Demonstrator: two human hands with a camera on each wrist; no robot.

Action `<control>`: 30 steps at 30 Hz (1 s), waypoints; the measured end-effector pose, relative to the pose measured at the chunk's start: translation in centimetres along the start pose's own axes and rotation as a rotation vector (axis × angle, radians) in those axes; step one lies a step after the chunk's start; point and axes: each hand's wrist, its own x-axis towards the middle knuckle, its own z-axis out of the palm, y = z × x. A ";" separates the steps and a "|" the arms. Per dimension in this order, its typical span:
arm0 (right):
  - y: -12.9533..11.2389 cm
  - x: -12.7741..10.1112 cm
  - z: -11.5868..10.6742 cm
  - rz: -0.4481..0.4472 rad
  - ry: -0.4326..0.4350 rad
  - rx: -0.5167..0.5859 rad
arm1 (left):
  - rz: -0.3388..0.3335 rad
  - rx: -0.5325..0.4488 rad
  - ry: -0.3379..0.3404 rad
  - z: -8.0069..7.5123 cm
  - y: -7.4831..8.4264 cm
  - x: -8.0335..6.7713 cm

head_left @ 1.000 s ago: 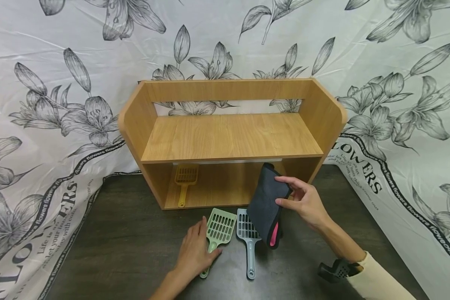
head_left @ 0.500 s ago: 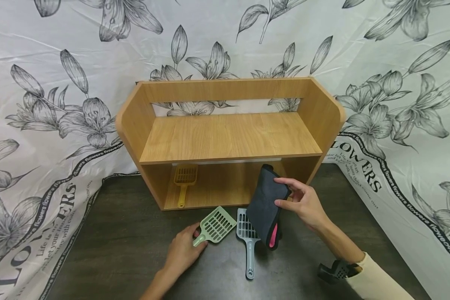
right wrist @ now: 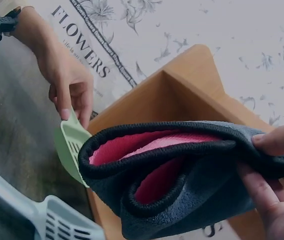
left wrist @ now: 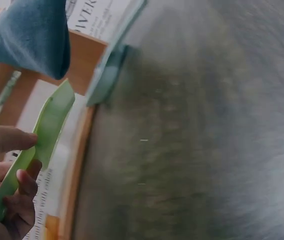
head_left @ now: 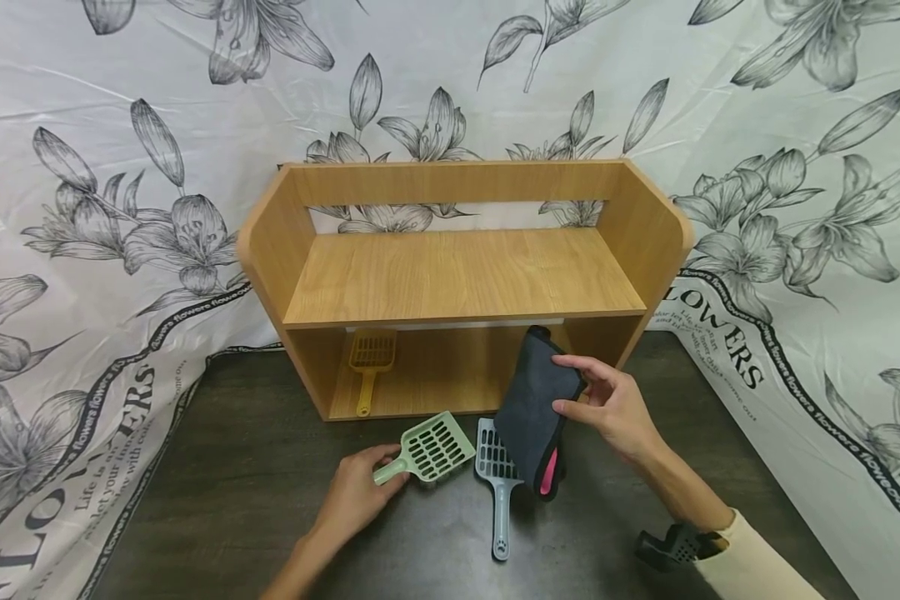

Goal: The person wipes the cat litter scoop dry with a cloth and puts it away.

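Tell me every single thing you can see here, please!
green scoop: one, light green, raised just over the table, handle in the left hand
grey scoop: one, grey-blue, flat on the table
yellow scoop: one, yellow, lower shelf, left part
folded cloth: one, dark grey with pink inside, held up over the grey scoop
wooden shelf: one, light wood, two levels, back of table
table: one, dark
flowered sheet: one, white with grey flowers, behind
left hand: grips green scoop
right hand: pinches cloth
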 end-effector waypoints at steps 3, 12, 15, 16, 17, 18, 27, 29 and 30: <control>-1.0 0.3 0.3 -0.034 -0.020 -0.010 | 0.032 -0.005 0.008 -0.9 0.8 0.3; -3.4 1.5 3.8 -0.095 -0.200 -0.111 | 0.205 -0.043 -0.066 -2.2 3.9 1.2; -3.6 1.9 5.3 -0.093 -0.282 -0.127 | 0.258 -0.060 -0.105 -2.1 4.6 1.5; -3.6 2.0 5.8 -0.081 -0.304 -0.122 | 0.274 -0.061 -0.109 -2.0 4.7 1.6; -3.6 2.0 6.2 -0.064 -0.321 -0.106 | 0.283 -0.062 -0.110 -1.9 4.8 1.6; -3.6 2.1 6.6 -0.047 -0.337 -0.096 | 0.288 -0.059 -0.113 -1.8 4.9 1.6; -1.6 2.2 9.5 0.006 -0.431 -0.306 | 0.363 -0.128 -0.128 -1.6 6.6 2.0; -1.2 2.2 9.5 -0.010 -0.434 -0.388 | 0.367 -0.129 -0.136 -1.6 6.8 2.0; -1.1 2.2 9.3 -0.016 -0.419 -0.434 | 0.366 -0.127 -0.136 -1.7 6.8 2.0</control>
